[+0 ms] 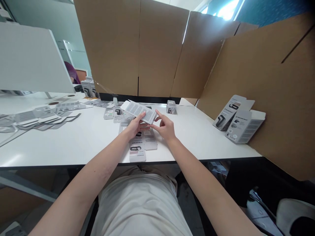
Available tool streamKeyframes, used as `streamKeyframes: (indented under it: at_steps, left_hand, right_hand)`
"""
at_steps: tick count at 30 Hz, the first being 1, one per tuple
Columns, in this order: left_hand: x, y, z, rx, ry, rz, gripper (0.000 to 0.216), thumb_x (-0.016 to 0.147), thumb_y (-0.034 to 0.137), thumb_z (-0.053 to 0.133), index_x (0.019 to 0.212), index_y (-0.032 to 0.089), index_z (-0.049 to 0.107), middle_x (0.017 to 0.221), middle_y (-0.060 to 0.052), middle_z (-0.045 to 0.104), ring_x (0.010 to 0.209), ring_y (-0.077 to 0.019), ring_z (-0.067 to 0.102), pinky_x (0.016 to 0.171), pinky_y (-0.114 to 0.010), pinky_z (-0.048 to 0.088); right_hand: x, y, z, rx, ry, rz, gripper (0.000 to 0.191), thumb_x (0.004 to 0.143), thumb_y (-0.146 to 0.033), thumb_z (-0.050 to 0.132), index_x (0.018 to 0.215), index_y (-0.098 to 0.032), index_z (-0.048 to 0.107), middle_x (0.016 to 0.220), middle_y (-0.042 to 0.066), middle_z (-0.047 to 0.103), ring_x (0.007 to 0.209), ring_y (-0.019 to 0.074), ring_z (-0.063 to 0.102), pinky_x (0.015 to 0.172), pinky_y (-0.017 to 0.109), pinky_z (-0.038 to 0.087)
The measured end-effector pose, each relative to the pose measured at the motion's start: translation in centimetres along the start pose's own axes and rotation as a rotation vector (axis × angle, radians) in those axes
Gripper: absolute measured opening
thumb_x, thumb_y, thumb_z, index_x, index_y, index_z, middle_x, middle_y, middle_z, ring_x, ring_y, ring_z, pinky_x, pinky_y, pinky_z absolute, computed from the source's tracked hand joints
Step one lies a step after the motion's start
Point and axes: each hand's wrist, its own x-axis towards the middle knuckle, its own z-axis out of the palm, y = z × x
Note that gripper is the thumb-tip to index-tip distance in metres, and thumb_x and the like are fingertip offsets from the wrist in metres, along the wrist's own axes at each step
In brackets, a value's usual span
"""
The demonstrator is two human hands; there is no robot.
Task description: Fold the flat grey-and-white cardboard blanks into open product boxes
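Observation:
My left hand (pixel 135 126) grips a flat, unfolded grey-and-white printed carton (pixel 138 111) from below, thumb on its near edge, holding it tilted above the white table (pixel 81 141). My right hand (pixel 165 126) touches the carton's right end with index finger and thumb pinched at its corner. Under both hands lies another flat carton (pixel 137 150) with a dark product picture, reaching the table's front edge.
A pile of flat cartons (pixel 36 117) lies at the left, more (pixel 112 113) behind my hands. One small folded box (pixel 171 107) stands at the back centre. Two assembled boxes (pixel 237 119) lean at the right. Tall cardboard walls (pixel 159 49) enclose the back and right.

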Motion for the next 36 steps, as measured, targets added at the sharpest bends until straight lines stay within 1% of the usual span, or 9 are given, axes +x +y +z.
streamKeyframes:
  at_steps: [9,14,18,22,25,28,31,34,36]
  left_hand:
    - [0.1,-0.2,-0.3,0.041,0.021,0.018,0.061,0.095,0.063,0.094,0.136,0.019,0.085,0.13,-0.017,0.089,0.095,-0.0329,0.088,0.083,-0.044,0.074]
    - [0.1,0.2,-0.4,0.084,0.017,0.032,0.067,0.092,0.067,0.094,0.137,0.018,0.083,0.12,-0.017,0.09,0.089,-0.0299,0.086,0.077,-0.039,0.069]
    - [0.0,0.1,-0.6,0.164,-0.063,0.0,0.062,0.09,0.062,0.097,0.133,0.019,0.085,0.116,-0.015,0.089,0.088,-0.0288,0.084,0.072,-0.036,0.066]
    - [0.0,0.0,-0.9,0.193,-0.079,-0.03,0.056,0.091,0.062,0.095,0.128,0.019,0.087,0.114,-0.016,0.088,0.087,-0.028,0.082,0.072,-0.036,0.064]
    - [0.3,0.2,-1.5,0.167,-0.066,-0.067,0.055,0.09,0.064,0.094,0.122,0.019,0.088,0.112,-0.016,0.088,0.089,-0.0296,0.081,0.072,-0.037,0.064]
    - [0.5,0.4,-2.0,0.137,-0.093,-0.096,0.051,0.088,0.063,0.096,0.116,0.021,0.087,0.107,-0.016,0.087,0.087,-0.0322,0.081,0.07,-0.039,0.063]
    - [0.3,0.5,-2.0,0.132,-0.135,-0.075,0.056,0.089,0.063,0.096,0.126,0.022,0.085,0.114,-0.017,0.088,0.092,-0.0346,0.083,0.074,-0.041,0.064]
    - [-0.2,0.1,-1.3,0.232,-0.15,0.032,0.068,0.085,0.06,0.101,0.141,0.027,0.082,0.132,-0.016,0.086,0.109,-0.0369,0.084,0.085,-0.044,0.066]
    - [-0.6,-0.4,-0.7,0.391,-0.164,0.147,0.075,0.079,0.054,0.108,0.144,0.029,0.081,0.139,-0.015,0.084,0.118,-0.0378,0.082,0.093,-0.045,0.066]
  right_hand:
    - [0.0,0.0,0.1,0.048,-0.028,-0.018,0.087,0.085,-0.068,0.104,0.163,-0.038,0.079,0.104,0.002,0.078,0.066,0.018,0.045,0.072,0.039,0.053]
    - [0.2,-0.2,0.0,0.068,-0.011,-0.025,0.065,0.086,-0.067,0.105,0.141,-0.037,0.09,0.099,0.002,0.074,0.069,0.0188,0.047,0.071,0.039,0.054]
    - [0.1,-0.5,-0.1,0.056,-0.013,-0.025,0.05,0.084,-0.068,0.107,0.12,-0.035,0.096,0.101,0.004,0.071,0.069,0.0173,0.048,0.068,0.038,0.052]
    - [0.1,-0.5,0.0,0.088,-0.052,-0.03,0.044,0.088,-0.068,0.104,0.115,-0.034,0.097,0.1,0.004,0.072,0.071,0.0181,0.052,0.069,0.038,0.053]
    - [0.2,-0.2,0.1,0.149,-0.079,-0.072,0.039,0.097,-0.068,0.096,0.117,-0.035,0.097,0.1,0.005,0.072,0.081,0.0214,0.062,0.074,0.039,0.057]
    - [0.5,0.2,0.1,0.216,-0.106,-0.08,0.044,0.102,-0.074,0.087,0.12,-0.035,0.097,0.102,0.006,0.071,0.087,0.0229,0.065,0.076,0.039,0.058]
    - [0.7,0.5,0.2,0.251,-0.144,0.017,0.063,0.099,-0.084,0.084,0.136,-0.033,0.092,0.111,0.007,0.072,0.088,0.0223,0.065,0.076,0.038,0.061]
    - [0.9,0.5,0.1,0.29,-0.122,0.141,0.079,0.099,-0.09,0.077,0.148,-0.029,0.085,0.129,0.012,0.076,0.103,0.0265,0.072,0.083,0.04,0.065]
    - [1.0,-0.1,-0.3,0.328,-0.146,0.212,0.078,0.097,-0.087,0.081,0.146,-0.026,0.082,0.138,0.015,0.079,0.117,0.0308,0.075,0.094,0.043,0.067]
